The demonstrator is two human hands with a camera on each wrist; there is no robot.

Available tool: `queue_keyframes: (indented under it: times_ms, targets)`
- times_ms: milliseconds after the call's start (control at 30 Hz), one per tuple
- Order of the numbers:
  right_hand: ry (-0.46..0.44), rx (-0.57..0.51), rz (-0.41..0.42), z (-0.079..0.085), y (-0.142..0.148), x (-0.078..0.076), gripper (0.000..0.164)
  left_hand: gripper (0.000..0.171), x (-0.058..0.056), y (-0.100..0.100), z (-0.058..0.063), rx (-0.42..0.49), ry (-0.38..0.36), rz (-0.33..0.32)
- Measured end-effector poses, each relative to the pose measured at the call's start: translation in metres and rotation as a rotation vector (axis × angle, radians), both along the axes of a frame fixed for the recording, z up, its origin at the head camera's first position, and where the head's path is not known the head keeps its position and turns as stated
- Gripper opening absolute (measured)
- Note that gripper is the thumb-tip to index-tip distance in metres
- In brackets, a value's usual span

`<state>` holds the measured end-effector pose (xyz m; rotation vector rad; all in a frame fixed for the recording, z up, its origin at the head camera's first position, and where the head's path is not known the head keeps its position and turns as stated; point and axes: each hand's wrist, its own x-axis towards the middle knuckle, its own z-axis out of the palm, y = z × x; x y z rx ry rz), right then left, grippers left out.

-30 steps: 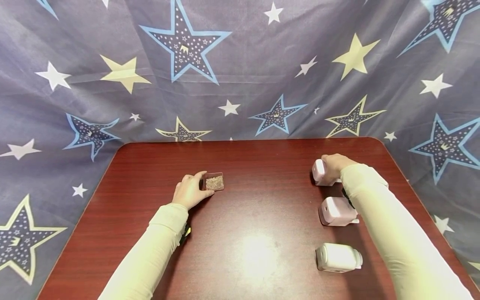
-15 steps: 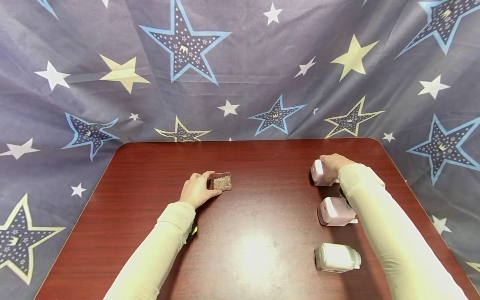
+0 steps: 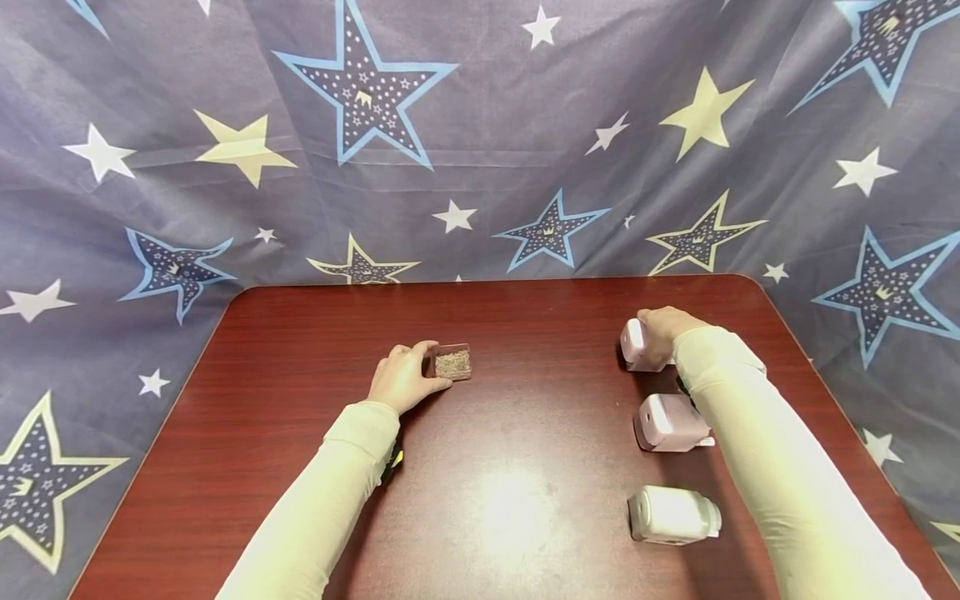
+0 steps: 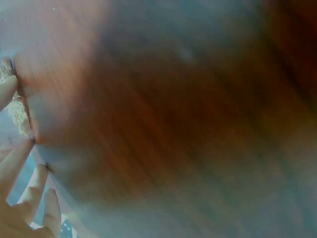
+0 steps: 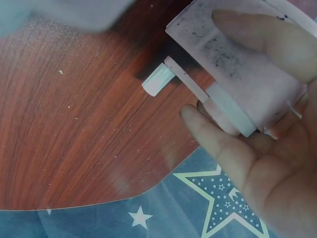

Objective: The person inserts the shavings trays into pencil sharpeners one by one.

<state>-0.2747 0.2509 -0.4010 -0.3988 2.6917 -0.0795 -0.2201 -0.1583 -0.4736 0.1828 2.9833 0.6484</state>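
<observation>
My left hand pinches a small clear shavings drawer by its left side, thumb at the near side and fingers at the far side. Tan shavings fill much of it. At the far right, my right hand grips a pink hand-crank pencil sharpener on the table. Its crank arm and white knob show in the right wrist view. Thumb and fingers lie around the sharpener's body. In the left wrist view only the fingers and the drawer's edge are seen, at the left.
A second pink sharpener stands nearer on the right, partly under the right forearm. Closer still is a white one. The reddish-brown table meets a star-patterned cloth at its back edge.
My left hand has carried the shavings drawer a short way to the right across the table. The right hand keeps its grip on the far pink sharpener, with little visible movement.
</observation>
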Motion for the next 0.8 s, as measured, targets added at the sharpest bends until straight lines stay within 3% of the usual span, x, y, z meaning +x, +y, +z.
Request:
queue_keyframes:
  times_ms: [400, 800]
  targets:
    - [0.045, -0.019, -0.028, -0.003, -0.001, 0.003, 0.063, 0.07, -0.007, 0.022, -0.005, 0.006, 0.024, -0.04]
    - [0.005, -0.026, -0.033, -0.003, 0.002, 0.0, 0.061, 0.069, -0.012, 0.038, -0.003, 0.026, 0.016, -0.035]
